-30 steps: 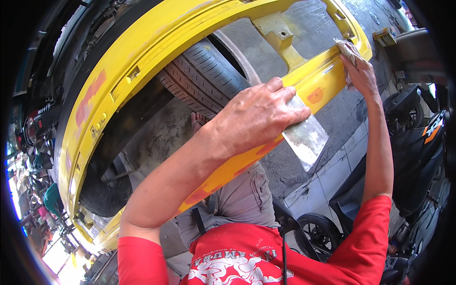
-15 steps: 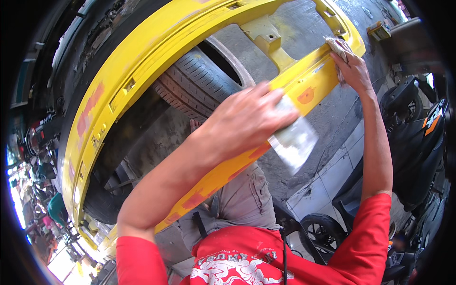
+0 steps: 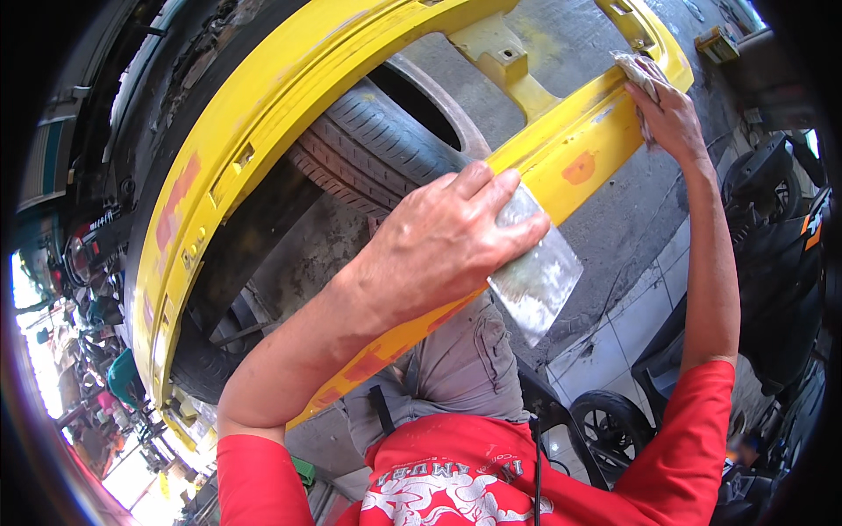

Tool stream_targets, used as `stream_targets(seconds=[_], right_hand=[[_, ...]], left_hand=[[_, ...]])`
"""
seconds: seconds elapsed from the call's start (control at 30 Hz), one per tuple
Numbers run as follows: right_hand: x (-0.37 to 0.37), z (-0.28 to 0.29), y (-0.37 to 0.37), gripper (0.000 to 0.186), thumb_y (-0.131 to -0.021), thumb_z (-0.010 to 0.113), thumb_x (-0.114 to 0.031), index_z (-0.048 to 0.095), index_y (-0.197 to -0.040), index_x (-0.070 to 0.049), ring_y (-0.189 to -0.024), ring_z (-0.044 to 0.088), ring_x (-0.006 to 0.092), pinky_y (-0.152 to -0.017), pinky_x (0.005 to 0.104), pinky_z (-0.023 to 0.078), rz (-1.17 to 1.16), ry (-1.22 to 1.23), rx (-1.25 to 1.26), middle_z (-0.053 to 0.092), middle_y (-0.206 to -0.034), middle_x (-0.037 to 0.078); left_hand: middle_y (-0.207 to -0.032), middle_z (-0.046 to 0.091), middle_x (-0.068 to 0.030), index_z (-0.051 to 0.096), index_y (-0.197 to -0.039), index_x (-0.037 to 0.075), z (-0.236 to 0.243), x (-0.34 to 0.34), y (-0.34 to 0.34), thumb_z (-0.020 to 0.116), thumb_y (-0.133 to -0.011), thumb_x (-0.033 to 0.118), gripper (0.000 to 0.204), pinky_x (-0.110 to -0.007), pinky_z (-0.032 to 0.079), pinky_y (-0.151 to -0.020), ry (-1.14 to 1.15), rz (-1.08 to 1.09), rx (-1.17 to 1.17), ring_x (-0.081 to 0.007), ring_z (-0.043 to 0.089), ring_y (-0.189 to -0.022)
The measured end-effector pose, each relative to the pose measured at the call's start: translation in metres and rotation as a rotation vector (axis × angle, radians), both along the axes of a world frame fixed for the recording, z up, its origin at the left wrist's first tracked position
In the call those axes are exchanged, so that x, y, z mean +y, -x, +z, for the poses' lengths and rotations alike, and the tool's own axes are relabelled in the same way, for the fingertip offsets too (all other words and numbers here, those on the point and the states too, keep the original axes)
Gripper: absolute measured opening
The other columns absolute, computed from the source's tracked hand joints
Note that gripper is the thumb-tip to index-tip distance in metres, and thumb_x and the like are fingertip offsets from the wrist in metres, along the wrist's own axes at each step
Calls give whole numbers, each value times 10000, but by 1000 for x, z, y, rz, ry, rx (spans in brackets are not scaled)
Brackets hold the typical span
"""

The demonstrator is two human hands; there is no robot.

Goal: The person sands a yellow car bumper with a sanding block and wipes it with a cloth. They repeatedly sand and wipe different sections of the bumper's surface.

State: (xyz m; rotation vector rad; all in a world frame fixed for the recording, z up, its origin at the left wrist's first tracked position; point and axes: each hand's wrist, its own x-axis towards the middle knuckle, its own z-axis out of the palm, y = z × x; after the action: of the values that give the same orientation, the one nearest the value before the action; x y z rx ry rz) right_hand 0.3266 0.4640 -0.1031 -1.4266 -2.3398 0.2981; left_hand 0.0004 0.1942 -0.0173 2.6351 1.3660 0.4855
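A yellow car bumper (image 3: pixel 605 145) with orange-red and pale patches curves across the view in front of me. My left hand (image 3: pixel 456 223) lies over its near bar, fingers bent around a flat, shiny grey-white sheet (image 3: pixel 539 289). The sheet's lower end sticks out past the bumper's near edge; whether it is sandpaper or plastic, I cannot tell. At the bumper's far right end, my right hand (image 3: pixel 671 118) grips a crumpled whitish rag (image 3: pixel 645 79) against the bar. Part of the near bar is hidden under my left forearm.
A worn tyre (image 3: pixel 377 145) sits beneath the bumper on the grey floor. To the right stand a dark motorcycle (image 3: pixel 772 272) and a small black wheel (image 3: pixel 612 430). A yellow box (image 3: pixel 717 44) is at the far right. Cluttered parts fill the left side.
The whole view has shifted a little. My left hand, blurred before, is now sharp and has slid slightly left and nearer along the bar with the sheet. My right hand stays at the bumper's end.
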Motion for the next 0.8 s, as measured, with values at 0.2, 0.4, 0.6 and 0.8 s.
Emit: stream_targets(seconds=[0.2, 0.4, 0.6, 0.8], right_hand=[[3, 1, -3, 496, -1130, 722, -500, 800, -1459, -137, -1168, 831, 323, -1045, 445, 640, -40, 121, -62, 853, -1279, 143], [6, 6, -2, 501, -1105, 752, -504, 807, -1429, -126, -1146, 830, 343, -1030, 447, 631, -40, 207, -54, 847, -1249, 176], [2, 4, -4, 512, -1112, 740, -520, 826, -1348, -74, -979, 823, 296, -898, 433, 637, -16, 88, 49, 841, -1116, 182], [-7, -7, 10, 431, -1127, 727, -376, 798, -1434, -82, -1406, 729, 359, -1229, 466, 550, -4, -114, 45, 787, -1462, 168]], left_hand=[[-1396, 719, -218, 750, -1427, 210, -9, 40, -19, 743, -943, 139, 489, -465, 626, -1082, 69, -9, 32, -385, 693, -1310], [-1322, 758, -218, 804, -1380, 206, -31, 96, -53, 695, -1015, 133, 387, -488, 640, -1062, 77, 12, -10, -375, 723, -1294], [-1293, 792, -172, 796, -1345, 178, -25, 93, -46, 665, -1068, 153, 307, -463, 639, -1089, 66, 3, -61, -354, 736, -1293], [-1482, 732, -168, 745, -1522, 194, 29, -13, 49, 746, -840, -66, 730, -457, 604, -1116, 258, 151, -209, -374, 700, -1320]])
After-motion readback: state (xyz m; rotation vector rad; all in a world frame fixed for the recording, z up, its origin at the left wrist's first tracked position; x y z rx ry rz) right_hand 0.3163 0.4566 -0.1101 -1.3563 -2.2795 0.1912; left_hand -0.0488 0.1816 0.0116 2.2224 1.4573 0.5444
